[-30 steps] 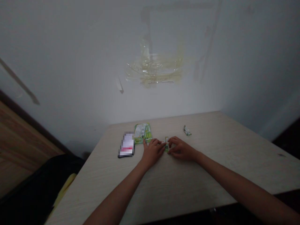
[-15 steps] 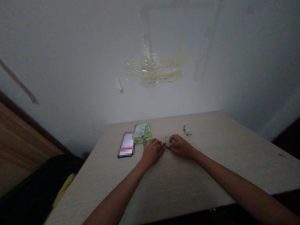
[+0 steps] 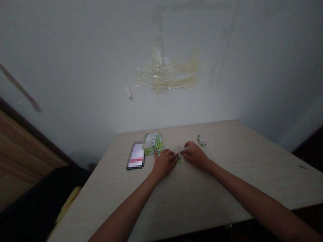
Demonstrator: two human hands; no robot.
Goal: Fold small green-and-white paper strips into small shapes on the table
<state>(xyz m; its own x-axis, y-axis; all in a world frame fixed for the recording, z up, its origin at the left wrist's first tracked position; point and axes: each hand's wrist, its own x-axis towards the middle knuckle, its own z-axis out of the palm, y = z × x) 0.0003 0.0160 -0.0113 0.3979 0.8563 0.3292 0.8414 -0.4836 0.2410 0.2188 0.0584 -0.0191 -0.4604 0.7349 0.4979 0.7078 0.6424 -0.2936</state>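
Note:
A small, narrow green-and-white packet (image 3: 179, 159) lies on the table between my hands. My left hand (image 3: 164, 164) rests palm down with fingers stretched out and thumb spread; its fingertips touch the packet's left edge. From the right, my right hand (image 3: 195, 154) reaches in with bent fingers. Its thumb and index finger come together at the packet's right edge near the far end. Just beyond my left thumb is a larger green-and-white pouch (image 3: 153, 143), lying flat.
A phone (image 3: 136, 156) with a blurred screen lies left of the pouch. Past my right hand sits a crumpled wrapper (image 3: 201, 140). The pale wooden table (image 3: 181, 205) meets a wall (image 3: 101, 67) with peeling tape (image 3: 166, 77). Dark cloth (image 3: 47, 188) is beyond the left edge.
My right hand has shifted slightly away from me along the packet, leaving more of the packet's near end visible. My left hand stays in place.

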